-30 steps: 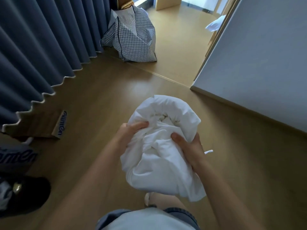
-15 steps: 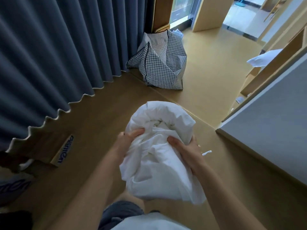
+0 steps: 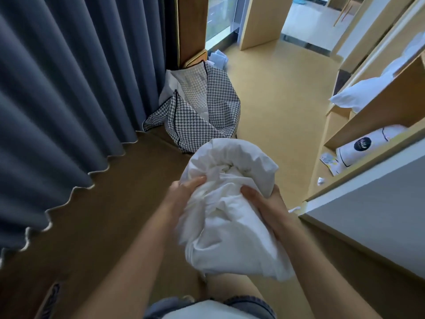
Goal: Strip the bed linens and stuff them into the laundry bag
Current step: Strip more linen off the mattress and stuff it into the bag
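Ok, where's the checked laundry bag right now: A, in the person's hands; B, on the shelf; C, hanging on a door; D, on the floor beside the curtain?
D: the bag stands open on the floor beside the curtain, while the left hand and right hand grip the linen.

Bundled white linens [image 3: 232, 203] before open (houndstooth) laundry bag [image 3: 200, 116]

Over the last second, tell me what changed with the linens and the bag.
The person has carried the white linen bundle closer to the houndstooth laundry bag, which now looms just beyond it. Nothing was taken or let go: the left hand and right hand grip the bundle as before; the bag stays by the grey-blue curtain.
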{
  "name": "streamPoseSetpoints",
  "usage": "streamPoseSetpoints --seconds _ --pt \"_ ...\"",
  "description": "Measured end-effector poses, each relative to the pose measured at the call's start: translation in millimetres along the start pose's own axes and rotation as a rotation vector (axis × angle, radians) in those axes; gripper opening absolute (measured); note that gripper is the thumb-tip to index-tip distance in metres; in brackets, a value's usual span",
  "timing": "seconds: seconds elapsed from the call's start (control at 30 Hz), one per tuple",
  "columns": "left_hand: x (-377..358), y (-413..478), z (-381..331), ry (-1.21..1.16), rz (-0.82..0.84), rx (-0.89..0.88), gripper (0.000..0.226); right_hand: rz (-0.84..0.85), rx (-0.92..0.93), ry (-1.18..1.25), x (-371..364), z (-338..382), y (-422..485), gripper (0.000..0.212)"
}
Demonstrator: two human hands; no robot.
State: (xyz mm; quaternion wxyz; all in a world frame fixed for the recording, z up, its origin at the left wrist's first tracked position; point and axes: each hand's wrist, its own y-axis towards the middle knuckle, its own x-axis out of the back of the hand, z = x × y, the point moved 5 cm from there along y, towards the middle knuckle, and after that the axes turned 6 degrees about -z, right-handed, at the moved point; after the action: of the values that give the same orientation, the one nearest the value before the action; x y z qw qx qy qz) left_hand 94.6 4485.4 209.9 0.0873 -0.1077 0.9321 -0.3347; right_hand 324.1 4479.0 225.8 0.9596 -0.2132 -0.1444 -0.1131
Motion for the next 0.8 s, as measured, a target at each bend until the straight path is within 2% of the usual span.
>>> streamPoseSetpoints --seconds 0.17,0.23,0.27,0.37,0.4,0.47,0.57,0.6,0.63,0.7,0.8 --pt "-27.9 112.8 -76.2 0.034 -0.025 -0.043 0.078 0.038 0.001 0.001 -35.1 41.7 131.6 0.106" --pt "-36.3 156.6 -108.5 0.035 -0.051 -0.054 0.08 0.067 0.009 0.003 -49.0 65.7 184.2 0.107" --pt "-41.0 173.4 -126.6 0.05 -0.057 -0.062 0.073 0.08 0.013 -0.006 -55.9 80.5 208.2 0.108" --pt "-54.6 225.1 -182.6 0.044 -0.061 -0.122 0.03 0.11 0.027 -0.019 -76.5 130.4 276.5 0.106" --pt "-58.0 243.1 -200.7 0.038 -0.073 -0.135 0.025 0.109 0.027 -0.019 -84.7 147.4 299.2 0.104" --pt "-60.4 285.8 -230.7 0.034 -0.076 -0.152 0.036 0.108 0.019 -0.017 -103.9 174.1 340.5 0.106" --pt "-58.3 361.9 -271.3 0.053 -0.136 -0.139 0.1 0.113 0.02 -0.011 -139.2 205.8 407.0 0.103" --pt "-58.3 391.5 -282.1 0.049 -0.153 -0.122 0.112 0.106 0.014 -0.011 -152.0 216.4 430.1 0.1" --pt "-58.8 420.0 -293.2 0.045 -0.16 -0.096 0.116 0.102 -0.004 -0.017 -166.1 223.2 456.9 0.096" --pt "-62.3 472.9 -315.2 0.028 -0.166 -0.056 0.107 0.094 -0.027 -0.051 -195.6 234.6 510.5 0.085" --pt "-61.4 571.4 -340.7 -0.021 -0.208 0.02 0.097 0.073 -0.076 -0.147 -244.0 252.7 596.6 0.085"
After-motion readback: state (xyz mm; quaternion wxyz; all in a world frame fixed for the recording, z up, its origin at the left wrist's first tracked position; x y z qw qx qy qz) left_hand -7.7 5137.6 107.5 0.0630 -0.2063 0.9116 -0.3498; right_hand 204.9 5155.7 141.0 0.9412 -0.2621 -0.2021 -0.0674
